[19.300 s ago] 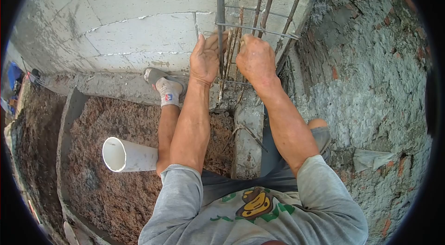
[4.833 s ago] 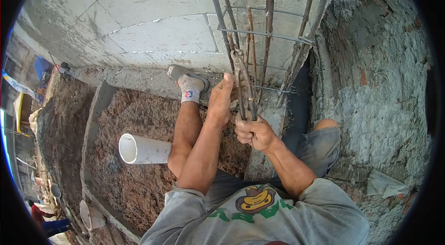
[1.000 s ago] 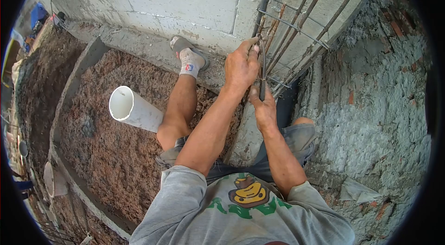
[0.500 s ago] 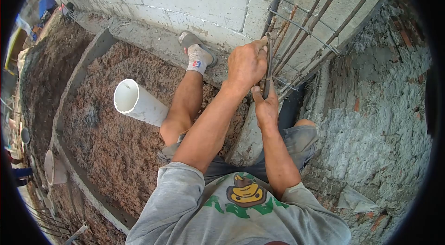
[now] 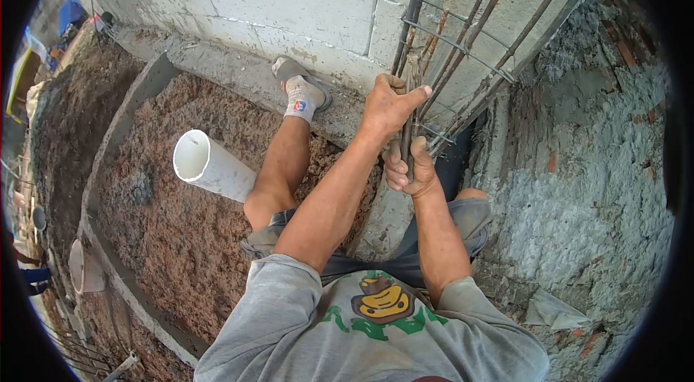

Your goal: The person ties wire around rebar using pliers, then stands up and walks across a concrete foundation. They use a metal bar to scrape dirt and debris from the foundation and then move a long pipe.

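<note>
Metal pincers (image 5: pixel 413 86) stand upright among the lower ends of the steel bars. My right hand (image 5: pixel 412 166) grips their handles from below. Above it, my left hand (image 5: pixel 394 104) is closed, thumb pointing right, beside the pincers and the left upright bar (image 5: pixel 417 2); what its fingers hold is hidden. Thin steel hoops (image 5: pixel 463 48) cross several upright bars to the right of the hands. Short rusty rods (image 5: pixel 434 42) rise just behind the jaws.
A pale block wall (image 5: pixel 303 10) stands in front. A white pipe (image 5: pixel 224 172) sticks up from reddish soil (image 5: pixel 173 237) on the left. Rough mortared brick (image 5: pixel 564 201) covers the right side. My socked foot (image 5: pixel 302 96) rests on the concrete ledge (image 5: pixel 224 66).
Since half a second ago my left hand has turned, its thumb now pointing right. My right hand's fingers now show, looser around the handles. Earlier, the left hand was open beside the pincers.
</note>
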A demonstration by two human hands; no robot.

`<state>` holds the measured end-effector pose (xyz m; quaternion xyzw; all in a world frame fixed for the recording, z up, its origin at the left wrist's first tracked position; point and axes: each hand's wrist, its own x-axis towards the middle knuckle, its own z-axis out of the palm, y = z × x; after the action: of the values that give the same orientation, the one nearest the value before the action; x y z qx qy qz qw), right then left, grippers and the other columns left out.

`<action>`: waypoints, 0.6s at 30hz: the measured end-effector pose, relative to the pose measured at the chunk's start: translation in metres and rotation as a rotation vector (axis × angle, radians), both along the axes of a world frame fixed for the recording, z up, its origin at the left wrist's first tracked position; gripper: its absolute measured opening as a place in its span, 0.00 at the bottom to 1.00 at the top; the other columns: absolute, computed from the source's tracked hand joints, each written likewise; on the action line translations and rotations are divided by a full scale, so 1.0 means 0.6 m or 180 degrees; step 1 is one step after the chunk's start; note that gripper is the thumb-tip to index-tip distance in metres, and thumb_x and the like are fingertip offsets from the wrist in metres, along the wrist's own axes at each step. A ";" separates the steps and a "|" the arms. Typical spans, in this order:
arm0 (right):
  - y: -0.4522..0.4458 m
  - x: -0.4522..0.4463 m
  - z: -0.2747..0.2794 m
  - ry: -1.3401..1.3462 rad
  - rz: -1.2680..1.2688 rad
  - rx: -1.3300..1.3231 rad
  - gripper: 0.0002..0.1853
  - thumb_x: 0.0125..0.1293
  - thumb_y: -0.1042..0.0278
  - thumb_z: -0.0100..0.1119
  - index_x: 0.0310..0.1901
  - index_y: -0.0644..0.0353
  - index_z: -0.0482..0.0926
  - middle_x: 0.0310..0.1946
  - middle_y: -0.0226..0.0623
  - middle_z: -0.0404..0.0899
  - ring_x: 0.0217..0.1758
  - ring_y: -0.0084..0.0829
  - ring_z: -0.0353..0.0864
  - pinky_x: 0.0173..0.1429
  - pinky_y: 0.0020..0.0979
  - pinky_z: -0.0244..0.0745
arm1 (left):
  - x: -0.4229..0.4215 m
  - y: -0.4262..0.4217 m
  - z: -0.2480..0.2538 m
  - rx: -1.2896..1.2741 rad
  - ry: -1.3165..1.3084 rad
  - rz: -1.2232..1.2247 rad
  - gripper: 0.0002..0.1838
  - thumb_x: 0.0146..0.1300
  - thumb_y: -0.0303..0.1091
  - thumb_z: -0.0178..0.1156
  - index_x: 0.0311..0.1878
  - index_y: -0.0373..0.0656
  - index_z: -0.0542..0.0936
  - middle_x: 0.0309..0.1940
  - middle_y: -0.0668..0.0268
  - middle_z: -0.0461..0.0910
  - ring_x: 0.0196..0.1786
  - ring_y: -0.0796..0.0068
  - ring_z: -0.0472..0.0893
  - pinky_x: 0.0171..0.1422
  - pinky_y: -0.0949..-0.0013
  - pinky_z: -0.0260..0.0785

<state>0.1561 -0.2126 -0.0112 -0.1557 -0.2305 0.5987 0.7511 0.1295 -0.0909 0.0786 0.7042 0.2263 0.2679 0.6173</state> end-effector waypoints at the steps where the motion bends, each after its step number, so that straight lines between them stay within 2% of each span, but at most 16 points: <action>1: 0.005 0.005 -0.007 0.0004 -0.0041 0.0029 0.32 0.61 0.34 0.56 0.35 0.64 0.78 0.18 0.28 0.71 0.17 0.27 0.75 0.20 0.29 0.73 | 0.004 0.003 0.004 -0.0205 0.0191 -0.0328 0.29 0.54 0.48 0.67 0.46 0.29 0.74 0.33 0.58 0.80 0.37 0.69 0.79 0.40 0.68 0.72; 3: 0.019 -0.002 -0.028 0.0074 0.0262 0.0349 0.32 0.59 0.32 0.54 0.33 0.63 0.76 0.16 0.27 0.70 0.13 0.24 0.73 0.15 0.28 0.71 | 0.015 0.007 0.001 -0.0622 0.0160 -0.0912 0.26 0.57 0.46 0.64 0.46 0.30 0.75 0.32 0.58 0.79 0.35 0.70 0.79 0.40 0.68 0.73; 5: 0.024 -0.007 -0.037 0.0071 0.0042 0.0104 0.35 0.56 0.30 0.57 0.35 0.65 0.77 0.15 0.28 0.72 0.13 0.27 0.74 0.15 0.29 0.74 | 0.026 0.011 -0.013 -0.1610 -0.0257 -0.1575 0.20 0.60 0.41 0.60 0.44 0.30 0.75 0.29 0.59 0.79 0.30 0.71 0.80 0.37 0.69 0.73; 6: 0.021 -0.015 -0.029 -0.0105 -0.0279 -0.0257 0.34 0.56 0.32 0.58 0.36 0.65 0.77 0.16 0.30 0.74 0.15 0.30 0.77 0.17 0.31 0.75 | 0.014 0.012 0.003 -0.1221 0.0042 -0.1517 0.15 0.63 0.39 0.56 0.43 0.35 0.76 0.27 0.60 0.79 0.26 0.75 0.78 0.34 0.72 0.71; 7: 0.015 -0.024 -0.017 -0.0282 -0.0569 -0.0626 0.34 0.56 0.33 0.60 0.36 0.66 0.78 0.17 0.32 0.75 0.17 0.33 0.79 0.19 0.33 0.76 | 0.017 0.004 -0.006 -0.1258 0.0098 -0.1545 0.15 0.63 0.39 0.56 0.43 0.35 0.76 0.27 0.60 0.79 0.26 0.75 0.78 0.34 0.72 0.71; 8: 0.004 -0.037 -0.004 -0.0526 -0.0936 -0.1224 0.36 0.57 0.32 0.60 0.44 0.67 0.76 0.26 0.35 0.78 0.25 0.33 0.81 0.30 0.34 0.78 | 0.021 0.002 -0.014 -0.0992 0.0096 -0.1312 0.16 0.62 0.39 0.56 0.43 0.35 0.76 0.27 0.60 0.79 0.27 0.73 0.79 0.34 0.70 0.71; 9: -0.002 -0.048 0.002 -0.0511 -0.0907 -0.1224 0.36 0.57 0.32 0.60 0.44 0.67 0.76 0.26 0.35 0.78 0.25 0.33 0.81 0.30 0.34 0.78 | 0.027 0.006 -0.021 -0.0713 0.0078 -0.1051 0.16 0.62 0.40 0.56 0.44 0.35 0.76 0.26 0.59 0.79 0.28 0.70 0.79 0.35 0.67 0.71; 10: -0.007 -0.061 0.006 -0.1288 -0.1560 -0.1678 0.35 0.61 0.35 0.58 0.48 0.67 0.74 0.32 0.37 0.77 0.32 0.31 0.79 0.37 0.34 0.77 | 0.042 0.006 -0.033 -0.0138 -0.0159 -0.0773 0.19 0.60 0.40 0.55 0.45 0.32 0.76 0.28 0.51 0.80 0.33 0.58 0.81 0.40 0.61 0.72; 11: -0.011 -0.076 0.012 -0.2099 -0.2175 -0.2089 0.34 0.64 0.38 0.57 0.53 0.67 0.72 0.38 0.38 0.77 0.38 0.29 0.77 0.43 0.33 0.75 | 0.049 -0.001 -0.047 0.0041 -0.0120 -0.0601 0.20 0.59 0.40 0.55 0.46 0.30 0.75 0.30 0.46 0.80 0.36 0.52 0.81 0.43 0.58 0.71; 12: -0.016 -0.086 0.025 -0.1866 -0.2123 -0.2220 0.30 0.70 0.45 0.52 0.59 0.66 0.67 0.43 0.36 0.73 0.45 0.25 0.72 0.49 0.31 0.70 | 0.047 -0.008 -0.038 0.0243 -0.0080 -0.0359 0.22 0.58 0.40 0.55 0.47 0.28 0.74 0.32 0.41 0.80 0.40 0.45 0.81 0.47 0.55 0.71; 13: -0.021 -0.086 0.039 -0.1801 -0.2159 -0.2314 0.25 0.72 0.51 0.49 0.59 0.65 0.68 0.42 0.34 0.73 0.46 0.25 0.72 0.49 0.30 0.69 | 0.056 -0.018 -0.043 0.0200 -0.0045 -0.0136 0.22 0.58 0.39 0.54 0.46 0.27 0.73 0.34 0.34 0.78 0.43 0.38 0.80 0.50 0.52 0.70; 14: -0.020 -0.092 0.067 -0.2222 -0.2303 -0.2467 0.25 0.72 0.53 0.49 0.59 0.66 0.68 0.43 0.34 0.73 0.44 0.24 0.72 0.48 0.30 0.70 | 0.049 -0.026 -0.026 0.0479 0.0240 0.0090 0.21 0.58 0.39 0.54 0.45 0.26 0.72 0.34 0.34 0.78 0.42 0.36 0.79 0.50 0.49 0.70; 15: -0.014 -0.091 0.064 -0.1933 -0.2432 -0.2284 0.25 0.71 0.55 0.52 0.60 0.67 0.67 0.45 0.34 0.74 0.43 0.22 0.72 0.47 0.29 0.69 | 0.050 -0.026 -0.032 0.0609 0.0276 0.0163 0.19 0.56 0.37 0.55 0.43 0.29 0.73 0.33 0.36 0.79 0.40 0.36 0.79 0.47 0.48 0.71; 16: -0.015 -0.066 0.029 -0.2057 -0.2192 -0.2466 0.28 0.70 0.56 0.54 0.64 0.68 0.64 0.48 0.36 0.73 0.45 0.24 0.73 0.49 0.29 0.69 | 0.051 -0.032 -0.032 0.0779 0.0299 0.0293 0.20 0.56 0.37 0.58 0.43 0.28 0.71 0.31 0.37 0.79 0.37 0.34 0.79 0.46 0.44 0.71; 17: -0.010 -0.058 -0.005 -0.2321 -0.2474 -0.2415 0.30 0.69 0.58 0.55 0.65 0.70 0.62 0.52 0.39 0.73 0.49 0.29 0.73 0.53 0.30 0.69 | 0.057 -0.035 -0.039 0.0678 0.0311 0.0313 0.21 0.55 0.36 0.59 0.45 0.27 0.69 0.30 0.39 0.79 0.38 0.36 0.79 0.47 0.44 0.70; 18: -0.005 -0.060 -0.007 -0.1945 -0.2425 -0.2250 0.30 0.69 0.60 0.55 0.65 0.71 0.62 0.56 0.43 0.71 0.53 0.33 0.73 0.57 0.32 0.68 | 0.067 -0.035 -0.052 0.0765 0.0316 0.0369 0.21 0.55 0.35 0.60 0.45 0.27 0.69 0.30 0.40 0.79 0.40 0.38 0.79 0.48 0.45 0.70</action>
<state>0.1204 -0.2156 -0.0152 -0.6326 -0.1509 0.2560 0.7152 0.1698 -0.1121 0.0473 0.7712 0.2633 0.2931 0.5001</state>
